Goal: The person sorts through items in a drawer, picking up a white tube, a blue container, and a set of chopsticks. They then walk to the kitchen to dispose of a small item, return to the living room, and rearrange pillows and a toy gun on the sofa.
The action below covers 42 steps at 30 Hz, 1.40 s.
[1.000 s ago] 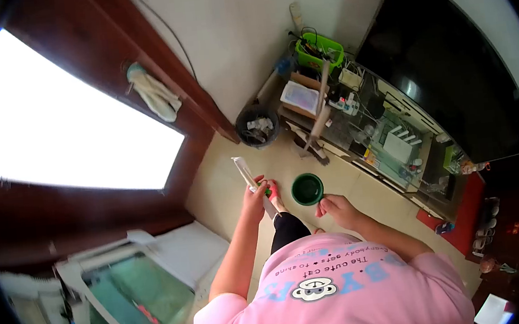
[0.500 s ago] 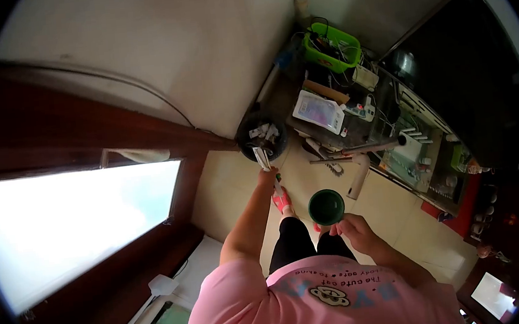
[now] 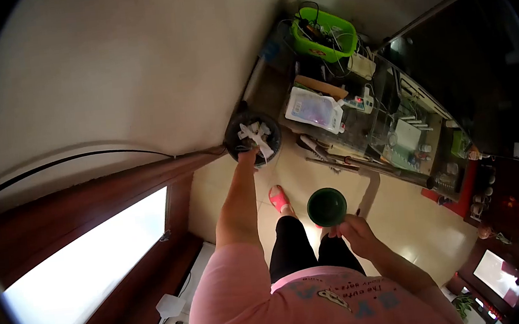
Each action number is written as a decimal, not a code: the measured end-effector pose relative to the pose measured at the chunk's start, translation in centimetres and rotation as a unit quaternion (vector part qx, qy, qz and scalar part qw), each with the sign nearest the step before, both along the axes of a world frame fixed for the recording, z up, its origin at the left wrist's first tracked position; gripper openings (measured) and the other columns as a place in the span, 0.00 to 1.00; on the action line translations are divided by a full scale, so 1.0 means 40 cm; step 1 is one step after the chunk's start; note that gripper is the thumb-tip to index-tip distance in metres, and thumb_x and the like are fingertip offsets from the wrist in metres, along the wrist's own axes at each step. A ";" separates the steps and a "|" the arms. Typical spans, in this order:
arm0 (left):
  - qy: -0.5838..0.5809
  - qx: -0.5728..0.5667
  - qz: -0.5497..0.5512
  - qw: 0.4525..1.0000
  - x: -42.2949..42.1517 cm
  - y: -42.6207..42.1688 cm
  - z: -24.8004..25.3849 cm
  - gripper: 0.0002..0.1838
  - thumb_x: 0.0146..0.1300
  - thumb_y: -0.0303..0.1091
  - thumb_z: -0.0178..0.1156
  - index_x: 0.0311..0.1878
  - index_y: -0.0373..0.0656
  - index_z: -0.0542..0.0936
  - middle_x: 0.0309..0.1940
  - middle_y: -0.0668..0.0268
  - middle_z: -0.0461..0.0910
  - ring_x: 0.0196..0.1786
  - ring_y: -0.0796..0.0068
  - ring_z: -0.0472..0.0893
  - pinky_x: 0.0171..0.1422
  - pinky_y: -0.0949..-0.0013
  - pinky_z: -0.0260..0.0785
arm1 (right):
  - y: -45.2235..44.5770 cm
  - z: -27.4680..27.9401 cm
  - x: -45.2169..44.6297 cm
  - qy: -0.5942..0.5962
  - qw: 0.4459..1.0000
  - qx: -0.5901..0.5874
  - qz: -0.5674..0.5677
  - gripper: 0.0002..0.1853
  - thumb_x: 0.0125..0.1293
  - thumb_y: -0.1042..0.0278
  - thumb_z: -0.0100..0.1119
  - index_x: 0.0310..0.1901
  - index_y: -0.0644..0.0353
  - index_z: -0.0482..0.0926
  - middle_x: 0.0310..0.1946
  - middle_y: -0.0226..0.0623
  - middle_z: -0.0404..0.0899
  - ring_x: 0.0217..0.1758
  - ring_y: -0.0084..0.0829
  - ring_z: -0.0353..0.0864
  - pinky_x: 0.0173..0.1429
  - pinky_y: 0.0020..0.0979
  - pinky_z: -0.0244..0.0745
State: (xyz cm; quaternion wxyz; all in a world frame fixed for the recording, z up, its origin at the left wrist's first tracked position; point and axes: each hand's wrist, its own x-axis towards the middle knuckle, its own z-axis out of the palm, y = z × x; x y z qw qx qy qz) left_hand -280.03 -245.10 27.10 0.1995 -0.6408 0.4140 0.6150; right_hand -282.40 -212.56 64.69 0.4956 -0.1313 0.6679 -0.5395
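My left hand (image 3: pixel 248 157) reaches over the rim of a black trash bin (image 3: pixel 275 149). Its fingers are closed on a crumpled white wrapper (image 3: pixel 262 144), loosely spread over the bin's opening; the fingertips are partly hidden. Other pale scraps lie inside. Near my body, my right hand (image 3: pixel 358 235) grips a dark green mug (image 3: pixel 327 207) from its near side, above the floor. The mug's round mouth faces up, and its inside looks dark.
Beside the bin stands a glass-topped cabinet (image 3: pixel 362 124) carrying a white pouch (image 3: pixel 314 108), a power strip (image 3: pixel 363 100) and a green basket (image 3: pixel 324 34) of cables. A large dark screen (image 3: pixel 468 60) rises at right. Long-handled items (image 3: pixel 334 155) lean along the cabinet's front.
My left hand has moved forward and slightly left, carrying the white wrapper over the bin. My right hand and the mug stay almost in place. The view has shifted slightly.
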 end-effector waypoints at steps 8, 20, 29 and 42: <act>-0.001 -0.163 -0.087 0.983 0.122 0.008 -0.097 0.34 0.64 0.48 0.61 0.69 0.44 0.64 0.58 0.57 0.73 0.56 0.56 0.76 0.53 0.49 0.75 | -0.027 0.021 -0.003 0.003 0.999 -0.034 -0.006 0.14 0.73 0.68 0.42 0.35 0.68 0.75 0.30 0.36 0.78 0.34 0.25 0.75 0.42 0.28 0.72; 0.341 0.063 0.060 0.936 0.134 0.178 0.602 0.27 0.74 0.59 0.38 0.54 0.45 0.74 0.21 0.72 0.67 0.22 0.80 0.65 0.29 0.74 0.62 | -0.031 0.138 -0.015 -0.024 0.997 -0.072 -0.010 0.17 0.78 0.61 0.40 0.34 0.64 0.70 0.31 0.33 0.75 0.35 0.23 0.72 0.47 0.27 0.70; 0.380 0.032 0.185 0.906 0.424 0.532 0.960 0.21 0.76 0.47 0.39 0.60 0.43 0.71 0.27 0.71 0.73 0.30 0.79 0.71 0.39 0.73 0.65 | -0.243 0.143 -0.113 0.665 0.709 -0.088 0.216 0.05 0.59 0.69 0.57 0.28 0.57 0.72 0.30 0.43 0.73 0.35 0.48 0.75 0.36 0.47 0.69; 0.415 -0.105 0.517 0.741 0.873 1.195 1.016 0.18 0.74 0.43 0.44 0.59 0.43 0.70 0.34 0.70 0.76 0.34 0.80 0.75 0.40 0.74 0.69 | -0.175 0.041 0.168 0.113 0.921 -0.118 0.354 0.17 0.70 0.57 0.49 0.25 0.57 0.71 0.22 0.30 0.72 0.27 0.31 0.70 0.37 0.34 0.66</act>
